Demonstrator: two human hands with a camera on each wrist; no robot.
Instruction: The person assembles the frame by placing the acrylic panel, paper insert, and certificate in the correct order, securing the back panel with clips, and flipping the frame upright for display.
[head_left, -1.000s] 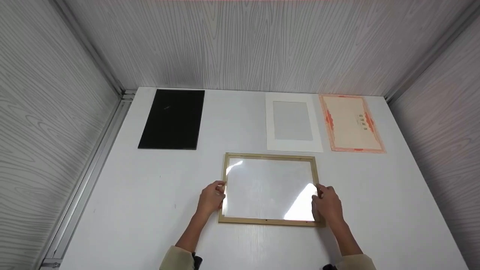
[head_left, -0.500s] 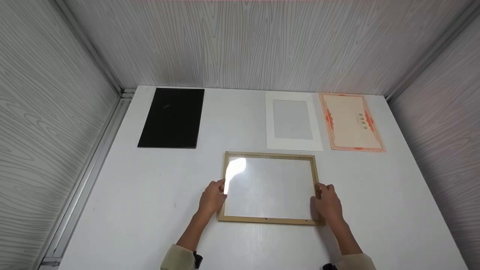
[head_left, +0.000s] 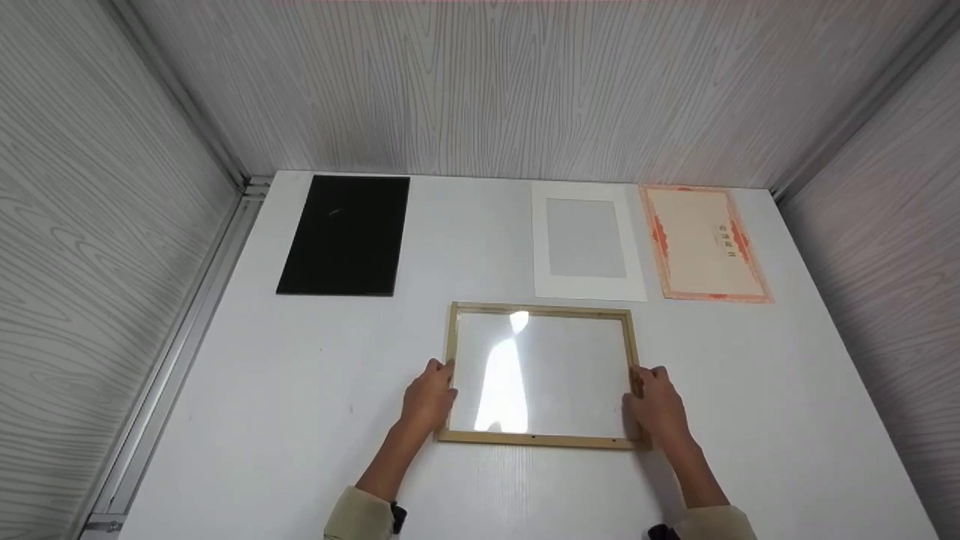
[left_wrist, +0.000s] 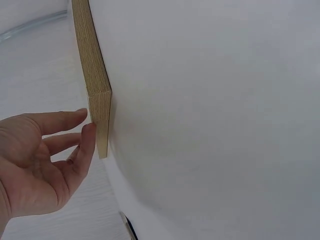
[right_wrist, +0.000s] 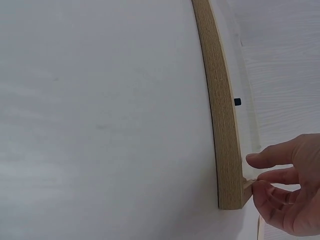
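A wooden picture frame (head_left: 544,441) lies in the front middle of the table in the head view, a clear pane (head_left: 574,360) within it carrying a bright reflection. My left hand (head_left: 427,397) grips the left rail, thumb over its inner edge. In the left wrist view the fingertips (left_wrist: 89,131) meet the wood near a corner. At the opposite rail, my right hand (head_left: 658,405) holds the frame, with its thumb reaching over the pane. The right wrist view has the index fingertip right at the frame's side (right_wrist: 225,125).
Along the back of the white table (head_left: 255,420) lie a black backing board (head_left: 345,236) at left, a white mat (head_left: 551,289) with a grey window, and an orange-bordered certificate (head_left: 694,247) at right. Grey wood-grain walls (head_left: 487,90) enclose the sides and back.
My left hand has shifted slightly right, its thumb coming over the rail. Reflections on the pane have moved from its left and lower right to the middle. The frame stays put.
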